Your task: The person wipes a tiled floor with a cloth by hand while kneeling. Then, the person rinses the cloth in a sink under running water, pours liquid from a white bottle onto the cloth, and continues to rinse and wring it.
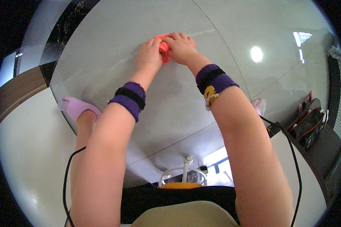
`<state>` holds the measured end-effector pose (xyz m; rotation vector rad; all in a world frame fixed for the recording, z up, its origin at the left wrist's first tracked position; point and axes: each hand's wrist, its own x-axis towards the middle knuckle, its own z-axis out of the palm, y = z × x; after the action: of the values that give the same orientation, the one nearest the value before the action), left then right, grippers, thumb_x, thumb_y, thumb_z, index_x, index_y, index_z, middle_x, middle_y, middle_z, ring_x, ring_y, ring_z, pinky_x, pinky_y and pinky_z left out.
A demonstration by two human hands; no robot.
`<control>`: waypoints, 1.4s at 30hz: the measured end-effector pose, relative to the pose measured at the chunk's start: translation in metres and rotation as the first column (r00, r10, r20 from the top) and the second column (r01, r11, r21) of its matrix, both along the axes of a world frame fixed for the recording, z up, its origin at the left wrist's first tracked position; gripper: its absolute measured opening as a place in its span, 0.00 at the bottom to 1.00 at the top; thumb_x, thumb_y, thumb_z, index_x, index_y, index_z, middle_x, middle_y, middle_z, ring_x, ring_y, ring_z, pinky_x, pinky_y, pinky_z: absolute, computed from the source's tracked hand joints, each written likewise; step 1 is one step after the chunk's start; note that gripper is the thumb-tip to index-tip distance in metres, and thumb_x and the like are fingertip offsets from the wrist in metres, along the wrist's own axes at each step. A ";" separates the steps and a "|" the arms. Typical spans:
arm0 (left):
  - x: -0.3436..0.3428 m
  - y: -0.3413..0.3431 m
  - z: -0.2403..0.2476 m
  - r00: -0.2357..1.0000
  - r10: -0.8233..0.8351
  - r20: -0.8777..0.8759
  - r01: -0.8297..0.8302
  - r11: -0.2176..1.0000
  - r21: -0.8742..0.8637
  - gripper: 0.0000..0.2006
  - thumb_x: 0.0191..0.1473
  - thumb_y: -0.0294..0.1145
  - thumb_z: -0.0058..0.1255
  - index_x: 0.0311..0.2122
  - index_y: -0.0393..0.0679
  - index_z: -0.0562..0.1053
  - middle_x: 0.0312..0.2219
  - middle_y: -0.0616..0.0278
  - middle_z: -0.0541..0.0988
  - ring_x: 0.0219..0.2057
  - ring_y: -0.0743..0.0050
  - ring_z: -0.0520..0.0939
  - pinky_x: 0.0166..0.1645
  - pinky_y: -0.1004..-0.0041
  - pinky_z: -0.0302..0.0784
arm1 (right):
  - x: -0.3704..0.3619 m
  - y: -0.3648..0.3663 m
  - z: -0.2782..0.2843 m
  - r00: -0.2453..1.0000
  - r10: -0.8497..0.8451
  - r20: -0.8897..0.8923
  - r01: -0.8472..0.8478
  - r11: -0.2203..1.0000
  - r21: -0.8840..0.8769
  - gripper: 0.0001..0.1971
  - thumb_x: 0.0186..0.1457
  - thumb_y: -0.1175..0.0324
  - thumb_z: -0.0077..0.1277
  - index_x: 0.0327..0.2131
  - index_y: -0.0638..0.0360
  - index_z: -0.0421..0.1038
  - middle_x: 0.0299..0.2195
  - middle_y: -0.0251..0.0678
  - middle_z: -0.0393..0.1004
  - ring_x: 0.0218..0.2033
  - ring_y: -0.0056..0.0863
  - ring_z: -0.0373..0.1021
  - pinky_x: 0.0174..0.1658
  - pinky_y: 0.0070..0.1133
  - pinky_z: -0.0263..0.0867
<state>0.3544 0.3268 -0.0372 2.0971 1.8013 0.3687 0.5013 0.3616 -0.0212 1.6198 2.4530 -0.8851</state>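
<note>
A bunched orange-red cloth point(165, 47) is held between my two hands, low over or on the grey tiled floor point(113, 49); I cannot tell whether it touches. My left hand point(149, 55) grips its left side with the fingers curled over it. My right hand point(182, 48) lies over the upper right part, fingers bent round the cloth. Both forearms reach forward from the lower edge. Purple wristbands with black straps point(129, 99) sit on both wrists. Parts of the cloth are hidden under the fingers.
Lilac slippers point(78, 107) are on my feet, either side. White panels point(30, 159) stand left and right. A stool with an orange seat point(181, 185) is beneath me. Black cables point(297, 170) hang beside both arms. Dark shoes point(310, 121) lie at the right wall.
</note>
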 end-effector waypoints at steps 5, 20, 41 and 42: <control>0.032 -0.070 -0.002 0.989 -0.085 0.124 0.089 0.996 -0.028 0.17 0.45 0.20 0.46 0.44 0.41 0.70 0.45 0.55 0.73 0.45 0.51 0.73 0.50 0.58 0.71 | 0.033 -0.098 -0.036 0.964 -0.136 -0.228 0.191 0.951 0.242 0.24 0.46 0.63 0.54 0.50 0.45 0.67 0.49 0.35 0.67 0.50 0.40 0.62 0.51 0.37 0.57; 0.034 -0.202 0.010 0.967 -0.159 0.200 0.193 0.967 -0.165 0.20 0.44 0.25 0.52 0.46 0.45 0.67 0.42 0.55 0.71 0.44 0.50 0.71 0.49 0.59 0.71 | 0.058 -0.238 -0.011 0.970 -0.094 -0.224 0.134 0.976 0.171 0.23 0.44 0.66 0.53 0.49 0.45 0.68 0.40 0.36 0.68 0.43 0.38 0.64 0.46 0.34 0.59; 0.090 -0.225 -0.011 0.740 -0.647 0.186 0.670 0.734 -0.115 0.12 0.50 0.33 0.46 0.41 0.45 0.72 0.44 0.63 0.73 0.49 0.64 0.72 0.51 0.65 0.71 | 0.043 -0.370 -0.038 0.714 -0.699 -0.044 0.697 0.703 0.141 0.36 0.44 0.62 0.57 0.58 0.53 0.57 0.55 0.45 0.57 0.60 0.55 0.50 0.63 0.54 0.38; 0.076 -0.244 -0.007 0.717 -0.673 0.183 0.697 0.694 -0.181 0.12 0.50 0.33 0.46 0.41 0.44 0.72 0.44 0.63 0.73 0.49 0.64 0.72 0.52 0.66 0.71 | 0.029 -0.393 -0.034 0.705 -0.707 -0.058 0.709 0.701 0.071 0.36 0.44 0.62 0.58 0.59 0.54 0.57 0.55 0.45 0.57 0.61 0.56 0.49 0.63 0.54 0.37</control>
<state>0.4303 0.0830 -0.0446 2.3264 0.8239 0.0425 0.5303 -0.0317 -0.0550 2.6772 1.8523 -0.8507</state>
